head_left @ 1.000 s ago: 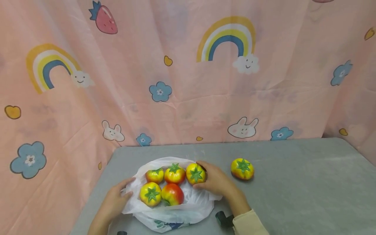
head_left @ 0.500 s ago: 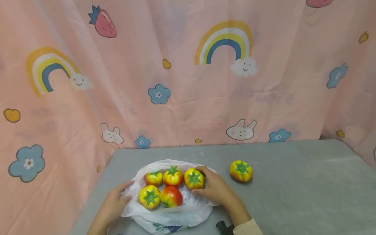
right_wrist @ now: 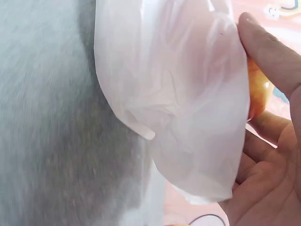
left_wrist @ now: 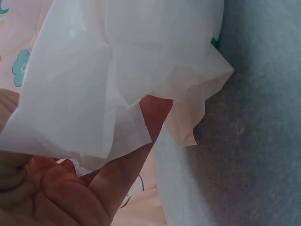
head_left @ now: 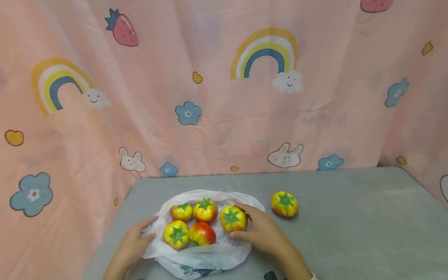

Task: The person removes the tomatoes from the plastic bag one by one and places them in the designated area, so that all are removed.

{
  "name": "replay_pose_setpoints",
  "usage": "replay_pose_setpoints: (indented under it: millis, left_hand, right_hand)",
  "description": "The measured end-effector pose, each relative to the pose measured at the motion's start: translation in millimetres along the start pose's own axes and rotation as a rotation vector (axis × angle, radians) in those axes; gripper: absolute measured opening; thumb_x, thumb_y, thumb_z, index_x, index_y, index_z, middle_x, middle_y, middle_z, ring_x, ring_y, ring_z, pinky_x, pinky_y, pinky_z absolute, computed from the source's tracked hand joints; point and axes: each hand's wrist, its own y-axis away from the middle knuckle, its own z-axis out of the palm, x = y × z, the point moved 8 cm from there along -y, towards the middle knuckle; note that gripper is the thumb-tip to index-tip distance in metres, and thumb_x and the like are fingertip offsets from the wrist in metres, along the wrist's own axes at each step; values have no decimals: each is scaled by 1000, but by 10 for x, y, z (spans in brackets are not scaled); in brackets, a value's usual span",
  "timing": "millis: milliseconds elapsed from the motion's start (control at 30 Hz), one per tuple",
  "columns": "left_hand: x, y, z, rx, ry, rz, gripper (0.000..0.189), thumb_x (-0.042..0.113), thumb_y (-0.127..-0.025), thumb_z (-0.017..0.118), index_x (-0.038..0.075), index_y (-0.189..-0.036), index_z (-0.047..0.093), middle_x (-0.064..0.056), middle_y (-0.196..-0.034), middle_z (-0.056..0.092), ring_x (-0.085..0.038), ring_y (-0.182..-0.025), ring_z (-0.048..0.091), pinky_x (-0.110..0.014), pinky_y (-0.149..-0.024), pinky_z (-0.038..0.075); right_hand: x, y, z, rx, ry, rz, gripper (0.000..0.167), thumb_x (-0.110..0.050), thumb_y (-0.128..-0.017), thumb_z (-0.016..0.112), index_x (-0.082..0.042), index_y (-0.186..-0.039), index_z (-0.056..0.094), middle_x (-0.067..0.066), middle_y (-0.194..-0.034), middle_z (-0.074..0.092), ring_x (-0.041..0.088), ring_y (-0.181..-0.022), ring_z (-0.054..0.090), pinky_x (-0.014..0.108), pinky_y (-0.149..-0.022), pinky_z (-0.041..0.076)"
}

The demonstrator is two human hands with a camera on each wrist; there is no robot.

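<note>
A white plastic bag (head_left: 196,254) lies spread on the grey table, its mouth wide and facing up. Inside sit several shiny yellow-and-red fruits with green star-shaped leaf caps, among them a redder one (head_left: 203,234) lying tipped at the front. My right hand (head_left: 262,231) grips the rightmost fruit (head_left: 233,219) from its right side, thumb in front and fingers behind. In the right wrist view that fruit (right_wrist: 258,92) shows partly behind the bag's side. My left hand (head_left: 134,239) holds the bag's left edge; the film (left_wrist: 84,94) lies over its fingers in the left wrist view.
Another fruit (head_left: 285,204) of the same kind rests on the table (head_left: 350,225), right of the bag. A pink patterned curtain (head_left: 217,144) hangs along the table's back edge. A small dark object (head_left: 270,275) shows below my right forearm.
The rightmost fruit, in my right hand, has shifted toward me and slightly away from the other fruits. My left hand keeps its place at the bag's edge. The head view has tilted slightly.
</note>
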Motion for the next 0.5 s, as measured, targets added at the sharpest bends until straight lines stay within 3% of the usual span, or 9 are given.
replay_pose_setpoints:
  millis: [500]
  left_hand:
    - [-17,-23,25,-23,7,-41,52,9,-95,61,10,-146,51,-29,-149,45,-52,-138,39,-67,-110,35]
  right_hand:
    - [37,238,-188,43,11,69,80,-54,-73,81,-24,-141,53,-2,-139,60,18,-119,59,51,-106,50]
